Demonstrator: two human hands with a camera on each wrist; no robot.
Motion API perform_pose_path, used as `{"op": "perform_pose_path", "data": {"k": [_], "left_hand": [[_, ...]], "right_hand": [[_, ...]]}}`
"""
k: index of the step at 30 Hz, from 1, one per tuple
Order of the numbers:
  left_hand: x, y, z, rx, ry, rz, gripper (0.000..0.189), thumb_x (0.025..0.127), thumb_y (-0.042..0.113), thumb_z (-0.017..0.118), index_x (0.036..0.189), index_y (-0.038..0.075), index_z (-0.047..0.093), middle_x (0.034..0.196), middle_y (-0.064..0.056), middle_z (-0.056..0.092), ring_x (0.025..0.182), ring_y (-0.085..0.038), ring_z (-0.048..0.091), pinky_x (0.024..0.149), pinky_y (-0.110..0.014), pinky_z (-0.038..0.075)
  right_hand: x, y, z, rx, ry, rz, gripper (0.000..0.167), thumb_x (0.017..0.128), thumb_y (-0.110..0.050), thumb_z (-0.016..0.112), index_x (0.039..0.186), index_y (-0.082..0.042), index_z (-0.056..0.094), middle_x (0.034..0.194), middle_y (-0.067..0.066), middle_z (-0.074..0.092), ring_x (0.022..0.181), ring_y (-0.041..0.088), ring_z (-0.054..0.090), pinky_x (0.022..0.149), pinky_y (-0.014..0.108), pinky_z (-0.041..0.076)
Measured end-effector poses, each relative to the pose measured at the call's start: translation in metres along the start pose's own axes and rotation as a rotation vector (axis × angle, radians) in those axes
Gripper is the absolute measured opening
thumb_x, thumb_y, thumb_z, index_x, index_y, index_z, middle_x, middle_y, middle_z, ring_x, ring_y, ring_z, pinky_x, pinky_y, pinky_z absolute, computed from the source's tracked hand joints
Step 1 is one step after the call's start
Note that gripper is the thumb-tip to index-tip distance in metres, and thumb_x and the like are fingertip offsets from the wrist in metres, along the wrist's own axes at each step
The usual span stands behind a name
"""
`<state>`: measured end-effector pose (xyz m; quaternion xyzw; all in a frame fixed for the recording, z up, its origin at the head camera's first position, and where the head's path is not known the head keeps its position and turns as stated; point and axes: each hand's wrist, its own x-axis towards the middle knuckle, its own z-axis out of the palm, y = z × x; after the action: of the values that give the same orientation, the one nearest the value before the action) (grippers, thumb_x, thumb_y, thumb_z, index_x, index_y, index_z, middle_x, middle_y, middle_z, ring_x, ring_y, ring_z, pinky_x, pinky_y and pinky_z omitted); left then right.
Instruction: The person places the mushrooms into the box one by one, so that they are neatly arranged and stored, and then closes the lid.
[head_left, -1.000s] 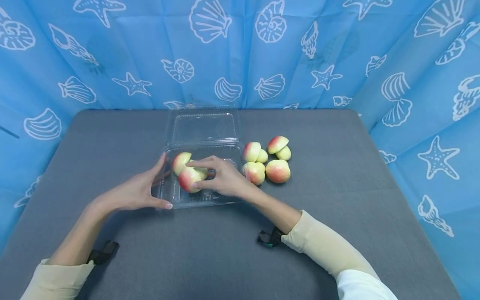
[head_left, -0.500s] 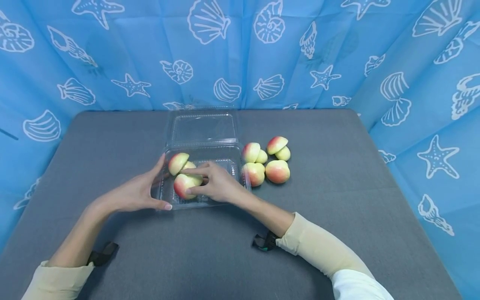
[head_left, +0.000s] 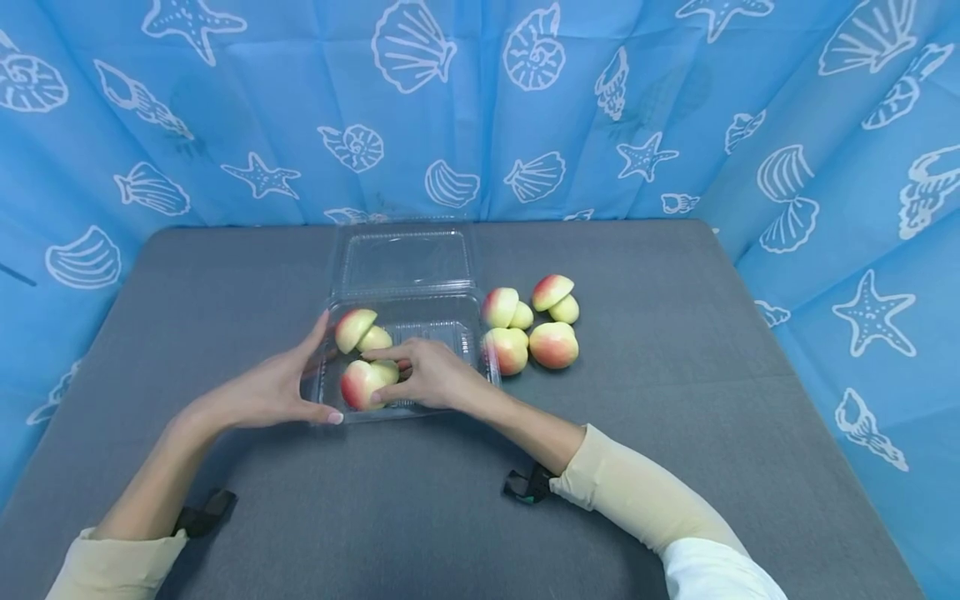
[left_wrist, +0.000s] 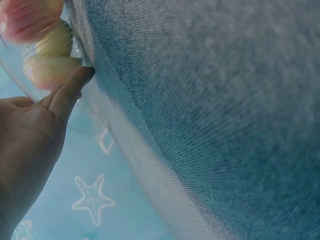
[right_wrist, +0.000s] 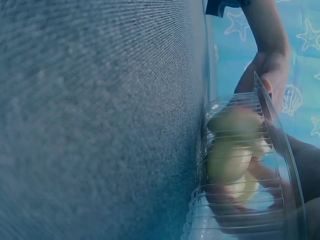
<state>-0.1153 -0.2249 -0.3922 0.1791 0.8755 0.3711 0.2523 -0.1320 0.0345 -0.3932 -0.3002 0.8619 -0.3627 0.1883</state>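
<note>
Red-and-yellow mushroom-shaped piece (head_left: 358, 386) is pointing cap-first from the right hand (head_left: 431, 377) pinching it toward the wide-spread left hand (head_left: 277, 389), apparently only touching the clear plastic box (head_left: 444, 323).

Blue curtain (head_left: 465, 108) behind grey table (head_left: 675, 400)

Head view bright, even — both wrist views dimmer, softly blurred.

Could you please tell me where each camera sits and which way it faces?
Head: worn on the head, facing forward and down at the container; left hand, right hand and forearms show.
Left wrist: on that wrist, facing the container's side; left hand shows.
Right wrist: likewise, facing the container's ribbed side; both hands show.
Wrist views share the blue curtain.
</note>
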Motion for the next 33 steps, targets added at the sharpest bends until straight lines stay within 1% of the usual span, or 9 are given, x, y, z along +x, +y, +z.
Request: {"op": "perform_pose_path", "data": {"k": [3,5,7,12,16,19,25,30,33], "left_hand": [[0.0,0.0,0.0,-0.005,-0.003,-0.003,0.137,0.075,0.047,0.085,0.156,0.019,-0.021,0.164,-0.022,-0.005,0.141,-0.05,0.027,0.106,-0.06,0.038],[-0.001,0.0,0.0,-0.004,-0.002,0.0,0.137,0.074,0.048,0.085,0.156,0.019,-0.021,0.164,-0.021,-0.005,0.142,-0.05,0.027,0.106,-0.06,0.038],[-0.001,0.0,0.0,-0.009,-0.004,0.009,0.137,0.075,0.048,0.085,0.156,0.019,-0.021,0.164,-0.021,-0.005,0.142,-0.049,0.026,0.106,-0.059,0.038],[-0.001,-0.001,0.001,-0.01,-0.004,0.038,0.134,0.077,0.043,0.085,0.156,0.018,-0.021,0.164,-0.021,-0.004,0.143,-0.047,0.026,0.106,-0.058,0.038],[-0.001,-0.001,0.001,-0.004,0.001,0.046,0.134,0.077,0.043,0.085,0.156,0.016,-0.021,0.164,-0.022,-0.005,0.142,-0.047,0.026,0.107,-0.059,0.037],[-0.001,-0.001,0.001,-0.005,0.004,0.045,0.135,0.077,0.042,0.085,0.156,0.016,-0.02,0.164,-0.022,-0.005,0.143,-0.047,0.026,0.107,-0.059,0.036],[-0.002,0.001,0.001,-0.018,0.0,0.052,0.134,0.077,0.039,0.086,0.156,0.016,-0.02,0.164,-0.022,-0.006,0.144,-0.047,0.024,0.109,-0.058,0.035],[-0.005,0.005,-0.002,-0.024,-0.002,0.067,0.134,0.077,0.039,0.086,0.156,0.013,-0.02,0.164,-0.023,-0.005,0.144,-0.047,0.023,0.109,-0.058,0.034],[-0.003,0.004,-0.002,-0.024,0.001,0.057,0.135,0.077,0.039,0.086,0.156,0.014,-0.02,0.164,-0.021,-0.006,0.145,-0.044,0.022,0.11,-0.056,0.033]], "right_hand": [[-0.001,0.0,-0.002,-0.004,0.0,0.006,0.056,0.087,-0.031,0.079,0.139,-0.023,0.061,0.118,0.001,0.066,0.098,0.013,0.063,0.076,0.022,0.049],[-0.002,0.001,-0.003,-0.001,-0.002,0.003,0.056,0.087,-0.031,0.078,0.139,-0.023,0.06,0.126,0.003,0.066,0.107,0.015,0.064,0.082,0.024,0.051],[-0.002,0.003,-0.006,0.001,0.0,0.003,0.055,0.087,-0.031,0.078,0.139,-0.023,0.061,0.129,0.002,0.065,0.112,0.016,0.063,0.085,0.026,0.052],[-0.005,0.005,-0.014,0.038,0.014,0.012,0.053,0.087,-0.032,0.079,0.136,-0.022,0.063,0.134,0.001,0.063,0.113,0.019,0.066,0.086,0.027,0.054],[-0.008,0.007,-0.02,0.085,0.024,0.008,0.055,0.087,-0.029,0.079,0.138,-0.019,0.062,0.137,0.004,0.061,0.112,0.02,0.066,0.087,0.025,0.054],[-0.011,0.01,-0.024,0.177,0.033,-0.013,0.057,0.087,-0.023,0.079,0.141,-0.015,0.059,0.137,0.01,0.06,0.115,0.024,0.065,0.088,0.023,0.054],[-0.021,0.019,-0.034,0.389,0.03,-0.109,0.056,0.09,-0.013,0.075,0.141,-0.005,0.054,0.135,0.017,0.059,0.119,0.031,0.061,0.095,0.03,0.053],[-0.026,0.024,-0.046,0.447,0.066,-0.145,0.052,0.09,-0.012,0.074,0.139,-0.006,0.057,0.132,0.015,0.061,0.118,0.034,0.061,0.096,0.034,0.052],[-0.03,0.027,-0.054,0.452,0.088,-0.15,0.05,0.09,-0.009,0.074,0.137,-0.005,0.058,0.13,0.012,0.063,0.117,0.035,0.062,0.097,0.035,0.052]]}}
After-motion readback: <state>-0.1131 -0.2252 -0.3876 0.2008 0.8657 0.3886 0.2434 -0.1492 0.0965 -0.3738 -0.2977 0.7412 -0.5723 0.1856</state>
